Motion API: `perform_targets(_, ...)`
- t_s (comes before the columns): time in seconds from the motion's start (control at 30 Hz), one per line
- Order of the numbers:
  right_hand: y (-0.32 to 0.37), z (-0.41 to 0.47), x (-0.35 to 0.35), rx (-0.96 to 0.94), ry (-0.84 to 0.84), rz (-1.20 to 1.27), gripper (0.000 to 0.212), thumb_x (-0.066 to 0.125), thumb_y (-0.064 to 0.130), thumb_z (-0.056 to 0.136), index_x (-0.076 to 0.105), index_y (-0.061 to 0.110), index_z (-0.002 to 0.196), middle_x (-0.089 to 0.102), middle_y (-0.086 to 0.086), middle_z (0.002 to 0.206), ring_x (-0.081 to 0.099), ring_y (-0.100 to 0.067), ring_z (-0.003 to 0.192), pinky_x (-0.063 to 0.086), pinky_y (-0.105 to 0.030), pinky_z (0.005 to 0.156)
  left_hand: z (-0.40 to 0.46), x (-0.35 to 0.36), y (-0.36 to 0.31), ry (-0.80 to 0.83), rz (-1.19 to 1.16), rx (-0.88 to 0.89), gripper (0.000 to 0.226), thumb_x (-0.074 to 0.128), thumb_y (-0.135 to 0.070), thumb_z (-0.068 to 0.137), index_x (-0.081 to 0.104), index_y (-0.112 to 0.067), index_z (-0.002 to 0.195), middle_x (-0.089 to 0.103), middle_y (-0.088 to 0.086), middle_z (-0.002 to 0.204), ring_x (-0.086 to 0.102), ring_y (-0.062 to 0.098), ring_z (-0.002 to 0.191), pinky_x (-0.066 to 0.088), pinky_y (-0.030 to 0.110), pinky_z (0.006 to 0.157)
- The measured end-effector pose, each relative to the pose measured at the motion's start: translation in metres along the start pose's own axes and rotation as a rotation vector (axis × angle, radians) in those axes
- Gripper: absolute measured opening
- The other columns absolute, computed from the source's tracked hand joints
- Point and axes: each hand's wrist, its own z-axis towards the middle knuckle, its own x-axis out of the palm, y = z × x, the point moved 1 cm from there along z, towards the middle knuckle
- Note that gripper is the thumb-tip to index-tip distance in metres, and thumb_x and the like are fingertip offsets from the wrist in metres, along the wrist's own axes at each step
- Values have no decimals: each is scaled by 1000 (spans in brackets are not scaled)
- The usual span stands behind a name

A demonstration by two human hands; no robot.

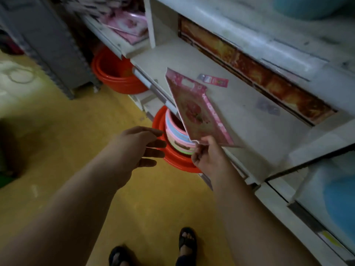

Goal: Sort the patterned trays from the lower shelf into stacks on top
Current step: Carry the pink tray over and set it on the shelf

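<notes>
My right hand pinches the near corner of a pink tray with a flower pattern. The tray is tilted, with its far end over the white shelf. My left hand hovers to the left of it with straight fingers and holds nothing. More pink patterned trays lie stacked in the neighbouring shelf bay at the upper left, beyond a white divider. A row of brown-and-gold patterned trays stands on edge along the back of the shelf.
A small pink label lies on the shelf. Below the shelf, on the yellow floor, sit red basins and a red basin holding pastel baskets. A grey rack stands at the left. My sandalled feet are at the bottom.
</notes>
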Motion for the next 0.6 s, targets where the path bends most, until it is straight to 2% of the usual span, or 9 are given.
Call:
perform_targets(0.13,-34,-40,89,-76,63,-62,13,57,19,75,58,14,64,51,4,50,43,-8,39,37,-20,46,-26,-89,-2,-47,-79,52,23,47,-11,93,69,-14,100,77,8,90,74,27,83,56,44,74)
perform_targets(0.2,-37,-52,117,-89,77,-97,15,57,19,76,53,18,62,47,5,48,38,-8,37,34,-20,43,-29,-108,-2,-55,-116,52,22,49,-14,94,69,-15,101,77,8,91,74,27,83,57,40,70)
perform_targets(0.3,-60,-83,188,-95,149,-205,6,57,19,77,54,20,72,47,5,51,34,-8,37,31,-19,39,-51,-170,-10,-86,-187,97,21,50,-18,95,68,-15,104,77,8,94,74,26,84,57,38,68)
perform_targets(0.47,-101,-136,308,-125,343,-284,10,53,18,80,60,13,75,44,7,48,30,-6,35,30,-18,39,-88,-270,-35,-203,-319,221,19,52,-18,94,68,-14,105,75,11,96,73,26,80,55,35,64)
perform_targets(0.6,-119,-176,383,-132,530,-281,12,51,21,82,53,13,73,46,8,46,30,-5,36,29,-20,40,-113,-324,-53,-286,-389,310,18,55,-18,93,66,-13,105,74,12,94,72,26,77,54,34,62)
